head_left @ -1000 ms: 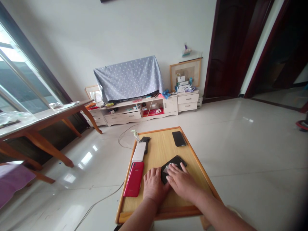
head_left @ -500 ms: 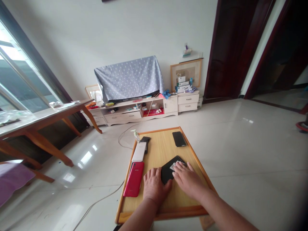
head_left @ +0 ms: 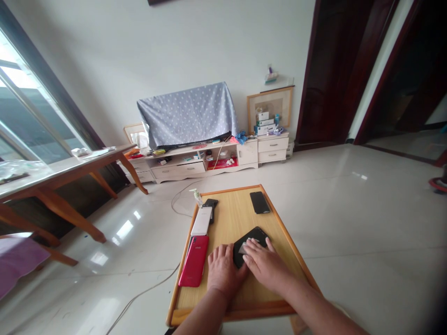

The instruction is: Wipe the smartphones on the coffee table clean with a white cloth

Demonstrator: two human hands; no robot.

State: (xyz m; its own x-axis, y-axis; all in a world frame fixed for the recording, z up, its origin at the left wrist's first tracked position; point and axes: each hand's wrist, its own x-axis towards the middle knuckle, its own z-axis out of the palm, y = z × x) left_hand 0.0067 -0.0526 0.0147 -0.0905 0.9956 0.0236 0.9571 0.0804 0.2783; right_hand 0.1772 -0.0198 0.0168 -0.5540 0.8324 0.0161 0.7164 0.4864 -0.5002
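A black phone (head_left: 257,232) lies slanted on a small wooden table (head_left: 233,209) in front of me. My left hand (head_left: 222,269) rests at its lower left end, with the thumb and fingers around that corner. Across the phone's upper face, my right hand (head_left: 264,263) presses a small white wipe (head_left: 241,249) under flattened fingers. Much of the wipe and the phone's lower part are hidden by my hands. To the left of my left hand lies a red phone (head_left: 194,260), back side up, partly over another dark-edged one.
Beyond the red phone are a white phone (head_left: 201,221), a dark phone (head_left: 211,203) and a pump bottle (head_left: 197,197). Another black phone (head_left: 260,202) lies at the far right. A raised wooden rim (head_left: 293,249) edges the table. A cable (head_left: 146,289) runs over the floor.
My right hand has slid left and slightly down along the black phone with the wipe, closer to my left hand. The left hand stays nearly in place.
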